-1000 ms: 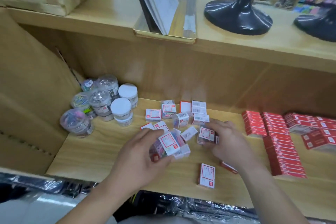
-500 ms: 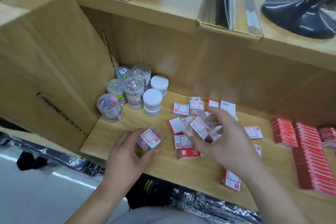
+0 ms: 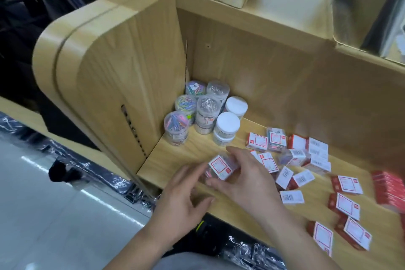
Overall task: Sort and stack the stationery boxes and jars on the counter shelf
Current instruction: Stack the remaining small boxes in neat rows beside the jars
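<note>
Clear box (image 3: 221, 167) between both hands, over wooden shelf (image 3: 175, 155)

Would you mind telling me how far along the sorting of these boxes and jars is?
Done: the jars stand grouped in the shelf's back left corner. In hand: the right hand holds a small clear box near the shelf's front, the left hand open beside it. Left: loose red and white boxes lie scattered across the shelf.

Both forearms are bare, no sleeves, and grey clothing (image 3: 186, 262) shows below them.
</note>
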{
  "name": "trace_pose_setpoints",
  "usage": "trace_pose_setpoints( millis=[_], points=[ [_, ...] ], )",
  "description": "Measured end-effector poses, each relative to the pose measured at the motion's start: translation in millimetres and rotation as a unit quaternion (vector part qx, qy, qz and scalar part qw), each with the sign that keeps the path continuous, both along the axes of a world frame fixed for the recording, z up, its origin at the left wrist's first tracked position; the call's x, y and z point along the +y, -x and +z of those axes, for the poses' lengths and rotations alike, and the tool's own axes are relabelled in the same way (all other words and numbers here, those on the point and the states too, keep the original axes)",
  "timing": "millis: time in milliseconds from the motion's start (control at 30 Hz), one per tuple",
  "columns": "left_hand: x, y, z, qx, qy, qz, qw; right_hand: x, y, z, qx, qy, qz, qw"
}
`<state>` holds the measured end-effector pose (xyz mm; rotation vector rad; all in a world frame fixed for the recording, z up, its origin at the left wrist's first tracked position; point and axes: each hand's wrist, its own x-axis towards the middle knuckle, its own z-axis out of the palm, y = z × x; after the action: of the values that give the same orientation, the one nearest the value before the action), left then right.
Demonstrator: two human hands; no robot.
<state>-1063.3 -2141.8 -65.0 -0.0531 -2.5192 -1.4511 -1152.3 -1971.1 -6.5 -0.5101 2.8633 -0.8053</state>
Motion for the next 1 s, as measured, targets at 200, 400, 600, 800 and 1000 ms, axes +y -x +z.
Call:
trace_pose_setpoints(
  millis=[200, 400, 600, 800, 1000],
  points=[
    [3, 14, -5, 0.069, 0.108, -0.025, 0.991, 41, 18, 8, 0.071, 0.015, -0.005, 0.997],
    [14, 26, -12, 0.103, 0.114, 0.002, 0.988, 81, 7, -24, 0.099, -0.162, 0.064, 0.98],
    [32, 38, -10, 0.119, 0.122, -0.011, 0.985, 97, -1, -23, 0.099, -0.157, 0.033, 0.982],
    [55, 54, -8, 0.127, 0.112, -0.025, 0.985, 125, -5, -14, 0.065, -0.174, 0.039, 0.982],
    [67, 61, -6, 0.123, 0.125, -0.034, 0.984, 115, 23, 16, 0.081, -0.216, 0.01, 0.973]
  ],
)
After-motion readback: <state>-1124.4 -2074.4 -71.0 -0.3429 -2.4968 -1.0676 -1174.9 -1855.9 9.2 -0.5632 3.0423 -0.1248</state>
